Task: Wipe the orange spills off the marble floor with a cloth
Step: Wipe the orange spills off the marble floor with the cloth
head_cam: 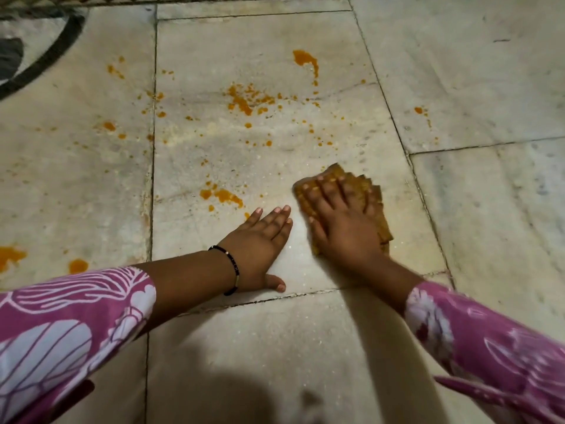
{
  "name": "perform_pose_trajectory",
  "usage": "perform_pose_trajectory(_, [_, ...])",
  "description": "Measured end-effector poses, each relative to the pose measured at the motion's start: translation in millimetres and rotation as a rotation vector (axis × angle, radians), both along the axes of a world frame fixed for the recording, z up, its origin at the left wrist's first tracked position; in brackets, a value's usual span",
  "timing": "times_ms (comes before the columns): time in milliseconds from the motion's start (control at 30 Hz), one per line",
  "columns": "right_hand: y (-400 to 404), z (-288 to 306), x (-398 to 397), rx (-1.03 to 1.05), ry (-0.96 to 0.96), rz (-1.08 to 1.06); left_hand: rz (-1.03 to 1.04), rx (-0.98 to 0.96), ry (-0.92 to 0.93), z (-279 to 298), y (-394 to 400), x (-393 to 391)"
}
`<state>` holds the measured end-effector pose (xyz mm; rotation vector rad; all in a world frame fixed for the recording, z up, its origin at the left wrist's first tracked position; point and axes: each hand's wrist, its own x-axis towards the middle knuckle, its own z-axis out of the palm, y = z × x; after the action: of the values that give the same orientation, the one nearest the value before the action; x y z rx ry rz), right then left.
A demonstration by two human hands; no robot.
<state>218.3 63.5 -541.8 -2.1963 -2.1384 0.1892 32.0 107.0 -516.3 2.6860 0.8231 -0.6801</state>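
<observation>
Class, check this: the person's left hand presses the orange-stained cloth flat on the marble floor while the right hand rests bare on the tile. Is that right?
Not quite: the hands are swapped. In the head view the right hand presses the cloth on the marble floor, while the left hand rests bare on the tile.

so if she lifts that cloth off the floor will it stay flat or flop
Probably flop: the cloth lies in soft folded layers under the right hand, so it should droop and unfold. Its orange staining suggests it is damp, so it may cling slightly to the marble floor and smear.

Right hand (342,221) hides most of the cloth (371,194); both sleeves (61,332), dark mat (12,56) and one spill (9,257) cut by frame edges.
</observation>
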Motion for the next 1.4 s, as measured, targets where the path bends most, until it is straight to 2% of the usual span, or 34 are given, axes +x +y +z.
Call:
perform_pose_trajectory(100, [-44,-1,1,-0.035,-0.029,0.1,0.003,0.013,0.004,1,-2,1])
perform_pose_trajectory(233, [-72,8,41,-0.034,-0.016,0.085,-0.005,0.013,0.022,3,-2,1])
perform_pose_trajectory(367, [-15,16,66,-0.065,-0.07,0.031,-0.001,-0.008,0.044,5,-2,3])
perform_pose_trajectory(467, [31,13,46,-0.061,-0.032,-0.011,-0.009,-0.013,0.063,6,-2,3])
perform_pose_trajectory(533, [32,7,23,-0.061,0.0,0.065,-0.008,-0.008,0.059,6,-1,3])
perform_pose_trajectory(633, [-9,3,9,-0.043,0.017,0.196,-0.001,0.007,0.062,6,-3,1])
perform_pose_trajectory(767, [-77,5,54,-0.04,-0.033,0.206,0.061,-0.004,-0.002,3,-7,5])
perform_pose_trajectory(833, [-89,7,94,-0.045,-0.072,0.042,0.067,-0.018,-0.05,1,-6,13])
perform_pose_trajectory(967, [-54,3,136,-0.086,-0.05,-0.521,0.035,-0.029,-0.055,-4,-10,34])
perform_pose_trajectory(1033, [-19,2,135,-0.079,-0.039,-0.611,0.038,-0.03,-0.05,-6,-13,35])
perform_pose_trajectory(1067, [-7,3,129,-0.079,-0.053,-0.558,0.034,-0.024,-0.048,-6,-13,34])
perform_pose_trajectory(1133, [0,4,119,-0.097,-0.092,-0.286,0.024,-0.015,-0.046,-6,-11,32])
perform_pose_trajectory(1200, [-17,3,120,-0.106,-0.138,0.004,0.02,-0.019,-0.038,-6,-10,31])
perform_pose_trajectory(1267, [-40,2,137,-0.081,-0.139,0.163,0.017,-0.017,-0.033,-6,-10,31])
perform_pose_trajectory(1333, [-55,1,164,-0.078,-0.117,0.107,0.023,-0.017,-0.038,-7,-10,31])
perform_pose_trajectory(1400, [-47,1,185,-0.082,-0.1,-0.176,0.025,-0.015,-0.037,-7,-10,32])
